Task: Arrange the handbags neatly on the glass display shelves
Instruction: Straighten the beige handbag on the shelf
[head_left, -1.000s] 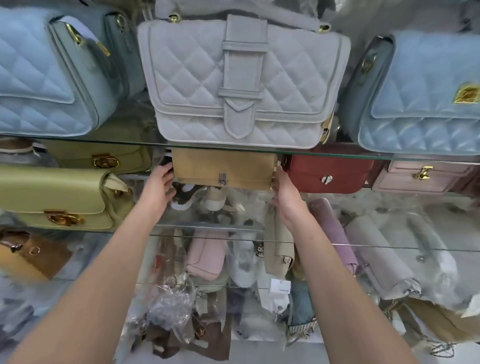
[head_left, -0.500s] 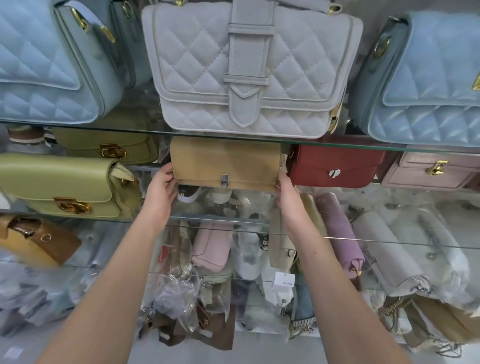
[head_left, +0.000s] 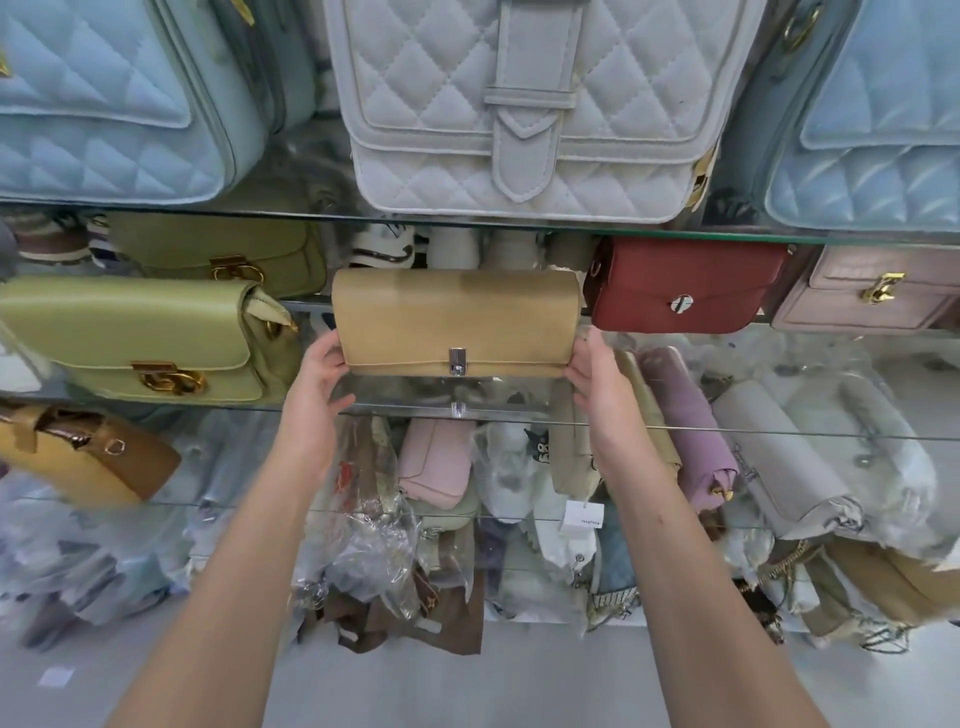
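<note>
A tan suede handbag (head_left: 457, 319) with a small silver clasp stands on the middle glass shelf (head_left: 675, 427), near its front edge. My left hand (head_left: 319, 376) grips its left end and my right hand (head_left: 592, 376) grips its right end. A green bag (head_left: 135, 332) with a gold clasp sits to its left, a red bag (head_left: 680, 286) to its right. On the upper glass shelf (head_left: 311, 215) stands a white quilted bag (head_left: 519, 104) between two light blue quilted bags (head_left: 104, 93).
A pink bag (head_left: 872, 291) stands right of the red one, a second green bag (head_left: 223, 249) behind the first. A brown-and-yellow bag (head_left: 88, 457) lies lower left. Below are wrapped bags, plastic packaging (head_left: 374, 540) and a purple pouch (head_left: 696, 431). Grey floor (head_left: 467, 686) shows underneath.
Both hands have drawn the tan bag forward toward the shelf's front edge. The view has moved closer and tilted down, so the shelves look larger.
</note>
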